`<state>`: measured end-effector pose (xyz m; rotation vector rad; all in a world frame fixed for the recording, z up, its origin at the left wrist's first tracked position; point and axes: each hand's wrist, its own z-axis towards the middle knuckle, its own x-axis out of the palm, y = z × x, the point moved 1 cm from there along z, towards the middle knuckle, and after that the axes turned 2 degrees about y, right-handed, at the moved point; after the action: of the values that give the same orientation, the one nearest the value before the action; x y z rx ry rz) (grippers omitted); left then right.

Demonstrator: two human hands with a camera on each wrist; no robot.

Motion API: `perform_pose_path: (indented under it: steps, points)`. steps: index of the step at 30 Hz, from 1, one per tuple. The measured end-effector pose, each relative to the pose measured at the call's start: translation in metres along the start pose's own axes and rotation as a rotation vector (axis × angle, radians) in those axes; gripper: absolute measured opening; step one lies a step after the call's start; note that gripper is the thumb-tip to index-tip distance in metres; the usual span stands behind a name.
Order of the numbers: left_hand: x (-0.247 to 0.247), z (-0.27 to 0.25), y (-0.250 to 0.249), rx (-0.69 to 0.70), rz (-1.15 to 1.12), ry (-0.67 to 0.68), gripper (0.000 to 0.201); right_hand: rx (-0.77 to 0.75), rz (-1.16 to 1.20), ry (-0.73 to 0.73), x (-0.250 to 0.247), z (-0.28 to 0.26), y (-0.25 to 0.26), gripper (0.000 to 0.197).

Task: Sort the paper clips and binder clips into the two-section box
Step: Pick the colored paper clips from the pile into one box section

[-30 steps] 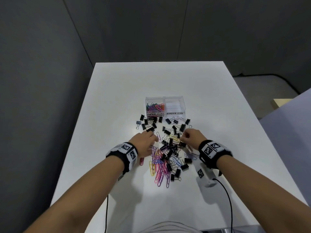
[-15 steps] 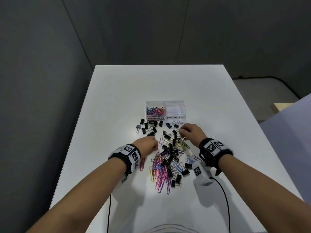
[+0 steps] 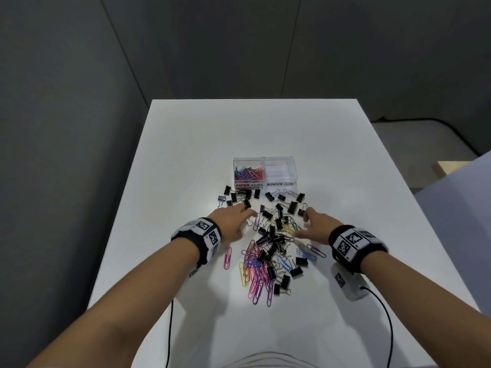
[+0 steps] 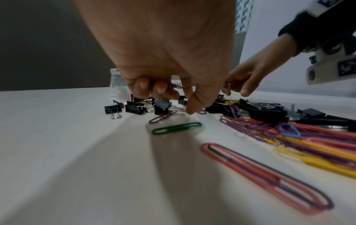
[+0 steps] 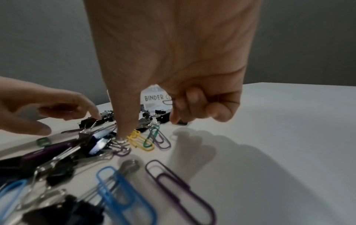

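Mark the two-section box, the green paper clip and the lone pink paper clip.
two-section box (image 3: 281, 184): head view, front label strip.
green paper clip (image 4: 177, 128): left wrist view, its middle.
pink paper clip (image 3: 227, 257): head view, mid-length.

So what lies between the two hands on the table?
Head view: black binder clips mixed with paper clips fill the stretch between left hand and right hand.

Clear glossy plastic for the two-section box (image 3: 265, 170), paper labels on its front; smooth coloured coating on the paper clips (image 3: 256, 274); matt black bodies with shiny wire handles on the binder clips (image 3: 292, 207); smooth matt white table (image 3: 186, 155)
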<state>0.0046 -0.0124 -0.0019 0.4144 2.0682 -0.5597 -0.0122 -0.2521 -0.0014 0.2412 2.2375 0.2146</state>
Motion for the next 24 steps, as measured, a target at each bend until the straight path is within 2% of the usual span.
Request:
perform_pose_path:
  steps: [2,6,12,16,18,20,24]
  points:
    - [-0.002,0.007,-0.002,0.022,0.103,0.014,0.057,-0.004,-0.039,0.021,0.006,0.001,0.001,0.049]
    - [-0.008,0.015,-0.010,0.047,0.159,-0.031,0.045,-0.011,-0.040,-0.070,0.017,0.007,0.008,0.030]
    - [-0.010,0.026,-0.018,0.105,0.271,-0.074,0.033,-0.024,0.034,-0.071,0.019,0.014,0.020,0.016]
    - [-0.010,0.030,-0.019,0.092,0.305,-0.045,0.029,-0.029,0.073,-0.047,0.022,0.015,0.018,0.017]
    - [-0.009,0.032,-0.018,0.101,0.305,-0.036,0.029,-0.042,0.055,-0.048,0.023,0.015,0.016,0.029]
    - [-0.011,0.031,-0.017,0.117,0.267,-0.056,0.027,-0.064,0.049,-0.065,0.022,0.015,0.015,0.037]
    - [-0.018,0.024,-0.013,0.118,0.122,-0.153,0.019,-0.086,0.162,-0.096,0.013,0.010,0.011,0.033]
